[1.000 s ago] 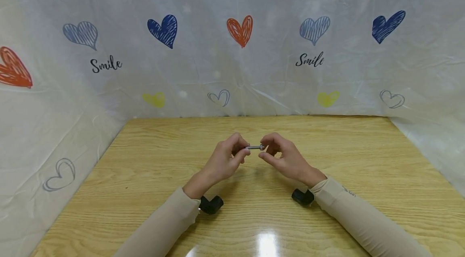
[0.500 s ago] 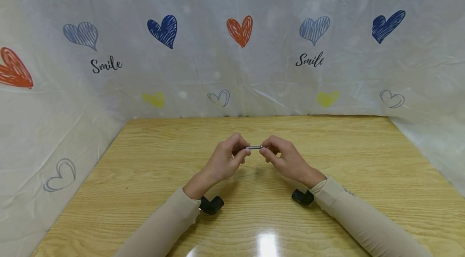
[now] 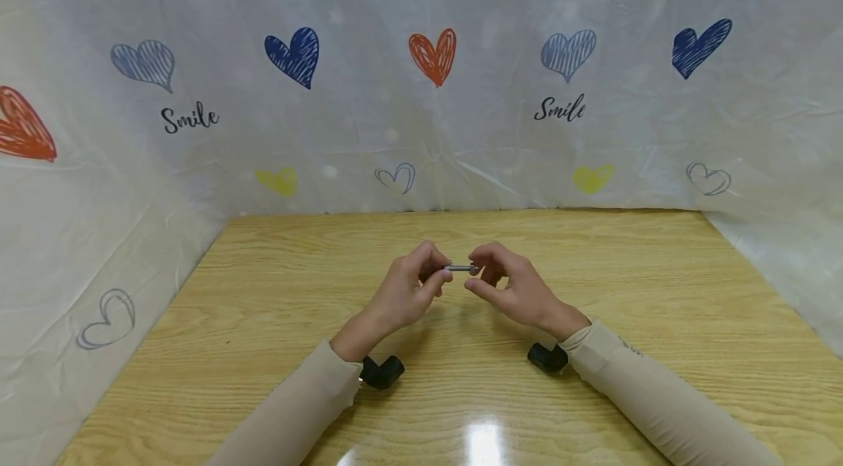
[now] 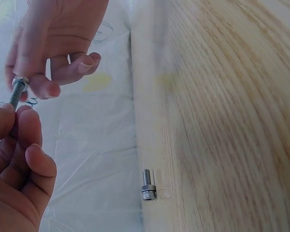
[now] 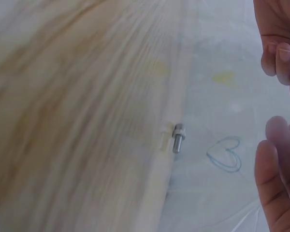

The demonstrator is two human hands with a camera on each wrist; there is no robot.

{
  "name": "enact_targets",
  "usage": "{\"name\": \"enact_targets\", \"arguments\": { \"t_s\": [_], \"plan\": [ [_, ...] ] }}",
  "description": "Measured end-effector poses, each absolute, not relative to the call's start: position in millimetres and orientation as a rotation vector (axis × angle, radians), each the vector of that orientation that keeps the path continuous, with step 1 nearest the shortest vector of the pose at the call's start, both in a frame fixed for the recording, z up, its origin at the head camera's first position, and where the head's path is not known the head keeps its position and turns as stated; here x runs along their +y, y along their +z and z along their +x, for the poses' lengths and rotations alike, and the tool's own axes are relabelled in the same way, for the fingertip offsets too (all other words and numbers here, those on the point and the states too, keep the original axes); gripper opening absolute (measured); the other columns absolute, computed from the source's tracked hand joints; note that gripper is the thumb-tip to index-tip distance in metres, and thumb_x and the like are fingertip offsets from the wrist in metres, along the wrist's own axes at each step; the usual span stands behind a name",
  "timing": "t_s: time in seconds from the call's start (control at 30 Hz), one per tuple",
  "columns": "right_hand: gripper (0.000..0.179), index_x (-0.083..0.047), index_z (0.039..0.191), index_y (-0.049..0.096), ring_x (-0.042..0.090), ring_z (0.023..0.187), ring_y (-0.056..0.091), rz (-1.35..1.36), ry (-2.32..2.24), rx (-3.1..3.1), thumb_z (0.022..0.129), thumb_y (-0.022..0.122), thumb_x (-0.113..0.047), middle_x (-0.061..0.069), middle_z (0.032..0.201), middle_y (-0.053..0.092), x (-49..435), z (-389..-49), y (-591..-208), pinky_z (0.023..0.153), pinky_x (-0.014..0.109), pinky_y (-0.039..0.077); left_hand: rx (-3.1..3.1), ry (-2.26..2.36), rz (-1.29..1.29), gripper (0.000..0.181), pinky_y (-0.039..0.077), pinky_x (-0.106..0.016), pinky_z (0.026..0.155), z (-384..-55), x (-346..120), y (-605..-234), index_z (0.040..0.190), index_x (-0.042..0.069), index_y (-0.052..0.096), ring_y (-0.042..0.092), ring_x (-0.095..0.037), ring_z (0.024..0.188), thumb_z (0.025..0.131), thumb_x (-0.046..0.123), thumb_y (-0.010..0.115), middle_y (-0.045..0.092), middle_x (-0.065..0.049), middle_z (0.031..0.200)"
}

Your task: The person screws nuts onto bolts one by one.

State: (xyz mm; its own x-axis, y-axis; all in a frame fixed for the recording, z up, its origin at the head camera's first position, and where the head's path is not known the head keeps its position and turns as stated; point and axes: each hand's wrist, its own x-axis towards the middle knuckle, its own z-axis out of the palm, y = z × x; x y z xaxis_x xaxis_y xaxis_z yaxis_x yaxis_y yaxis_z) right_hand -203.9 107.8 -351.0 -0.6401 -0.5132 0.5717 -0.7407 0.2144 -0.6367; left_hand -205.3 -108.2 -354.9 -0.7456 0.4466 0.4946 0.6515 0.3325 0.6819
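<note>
Heart-printed sheeting (image 3: 356,115) is hanging at twelve o'clock behind the wood-grain counter (image 3: 263,305). Change: at the bolt's (image 3: 459,268) three o'clock, the right hand (image 3: 523,290) is parting its fingers at the nut (image 4: 20,83), pinch just undone. At nine o'clock, the left hand (image 3: 403,294) is holding the bolt above the counter, fingers narrowed; judged: now bearing it alone.

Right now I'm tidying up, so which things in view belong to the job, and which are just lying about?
In the job:
bolt, held in the left grip
nut on that bolt, by the right grip

Apparently just lying about:
second bolt, on the table
</note>
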Motion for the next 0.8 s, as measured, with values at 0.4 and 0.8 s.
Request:
{"name": "enact_targets", "arguments": {
  "t_s": [0.4, 0.8],
  "plan": [
    [0.015, 0.002, 0.102, 0.057, 0.019, 0.06, 0.058, 1.244, 1.367, -2.191, 0.089, 0.061, 0.008, 0.011, 0.086, 0.062, 107, -205, -348, 0.055, 0.033, 0.048, -2.388, -1.378, -0.979, 0.006, 0.044, -0.024, 0.05, -205, -106, -354, 0.099, 0.003, 0.057, 0.058, -0.024, 0.059, 0.094, 0.004, 0.059, 0.061, -0.003, 0.079],
    [0.013, -0.01, 0.094, 0.063, 0.012, 0.061, 0.049, 1.178, 1.323, -2.251, 0.094, 0.056, 0.002, 0.003, 0.075, 0.055, 111, -226, -378, 0.054, 0.031, 0.042, -2.401, -1.371, -0.973, 0.007, 0.042, -0.025, 0.049, -206, -104, -356, 0.099, 0.0, 0.056, 0.057, -0.025, 0.057, 0.093, -0.001, 0.059, 0.061, -0.006, 0.079]
  ]
}}
